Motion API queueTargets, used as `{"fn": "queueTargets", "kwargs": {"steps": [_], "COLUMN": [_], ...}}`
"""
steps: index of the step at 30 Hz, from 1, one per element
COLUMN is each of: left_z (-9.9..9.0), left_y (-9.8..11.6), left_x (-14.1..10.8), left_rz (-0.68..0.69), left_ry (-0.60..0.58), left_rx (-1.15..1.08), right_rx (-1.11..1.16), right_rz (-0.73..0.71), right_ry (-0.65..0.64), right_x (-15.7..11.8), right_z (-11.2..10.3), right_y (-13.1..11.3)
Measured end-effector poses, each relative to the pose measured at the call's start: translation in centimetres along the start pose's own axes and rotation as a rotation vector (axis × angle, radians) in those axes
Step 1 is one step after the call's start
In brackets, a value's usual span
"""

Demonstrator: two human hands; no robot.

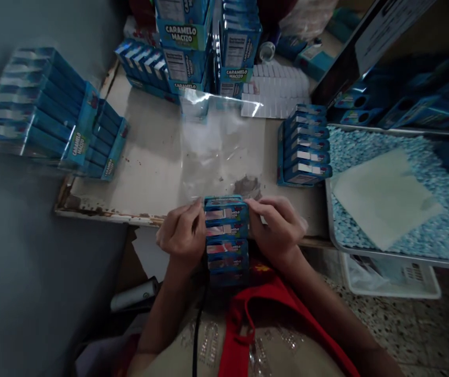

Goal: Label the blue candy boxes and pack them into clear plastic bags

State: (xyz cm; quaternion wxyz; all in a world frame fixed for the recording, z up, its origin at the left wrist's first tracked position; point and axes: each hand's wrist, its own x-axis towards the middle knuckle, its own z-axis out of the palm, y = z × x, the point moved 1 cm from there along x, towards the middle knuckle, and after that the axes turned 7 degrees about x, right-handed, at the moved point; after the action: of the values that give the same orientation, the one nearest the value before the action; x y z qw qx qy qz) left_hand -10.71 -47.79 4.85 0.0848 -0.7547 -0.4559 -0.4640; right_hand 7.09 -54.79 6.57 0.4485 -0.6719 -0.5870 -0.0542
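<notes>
A display pack of small blue candy boxes [226, 246], with pale strips across their tops, stands in front of me at the table's front edge. My left hand [183, 230] is closed in a pinch at the far left corner of the pack. At the far right corner my right hand [275, 225] pinches with thumb and forefinger. A clear plastic film [220, 146] lies flat on the table beyond the pack, and its near edge reaches my fingertips on both sides. Whether the film passes around the pack is hard to make out.
Film-wrapped candy packs [51, 115] sit at the table's left edge. Stacked "Caramelo Macizo" packs [185, 57] stand at the back. Another pack [305, 146] is on the right, beside a metal tray [332, 220] of small blue pieces under a paper sheet [385, 199]. Below is a white basket [393, 290].
</notes>
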Motion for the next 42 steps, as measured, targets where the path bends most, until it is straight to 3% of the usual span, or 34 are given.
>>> {"fn": "queueTargets", "kwargs": {"steps": [7,12,14,18,22,23,25,27,29,31,35,39,42], "left_z": [-0.5,-0.1,-0.2,-1.1,-1.0,-0.5,0.8,2.4,3.7,4.3,3.6,2.4,2.2], "left_y": [-1.4,-1.1,-0.9,-1.4,-2.2,-2.3,-2.3,-2.4,-2.6,-2.9,-3.4,-2.9,-2.7], "left_x": [-1.3,-0.8,-0.7,-1.5,-2.9,-3.1,-3.3,-3.3,-3.3,-3.3,-3.4,-3.4,-3.6], "left_rz": [0.147,0.070,0.058,0.157,0.268,0.233,0.025,-0.215,-0.287,-0.217,-0.080,-0.026,-0.008], "left_ry": [0.091,-0.008,-0.019,-0.015,-0.011,0.000,0.017,-0.052,-0.207,-0.367,-0.503,-0.494,-0.462], "left_rx": [-0.062,0.012,0.028,0.012,-0.066,-0.065,-0.023,-0.001,-0.033,-0.048,-0.029,-0.152,-0.178], "right_rx": [0.090,0.143,0.140,0.080,0.082,0.090,0.110,0.162,0.229,0.267,0.260,0.318,0.394], "right_rz": [-0.084,0.109,0.086,-0.160,-0.086,-0.034,0.080,0.153,0.174,0.189,0.203,0.057,0.059], "right_ry": [0.029,-0.097,-0.130,-0.036,0.002,0.008,-0.002,-0.026,-0.041,-0.058,-0.101,-0.072,-0.075], "right_x": [-0.3,1.5,1.4,-0.9,-2.7,-2.8,-2.7,-2.5,-2.2,-2.0,-2.1,-2.7,-3.1], "right_z": [0.0,-1.3,-1.8,-1.5,0.6,1.1,2.1,2.7,2.9,3.0,3.1,2.7,2.4], "right_y": [-0.2,-1.7,-1.9,-0.2,2.2,2.5,2.9,2.9,2.8,2.9,3.3,3.6,4.0]}}
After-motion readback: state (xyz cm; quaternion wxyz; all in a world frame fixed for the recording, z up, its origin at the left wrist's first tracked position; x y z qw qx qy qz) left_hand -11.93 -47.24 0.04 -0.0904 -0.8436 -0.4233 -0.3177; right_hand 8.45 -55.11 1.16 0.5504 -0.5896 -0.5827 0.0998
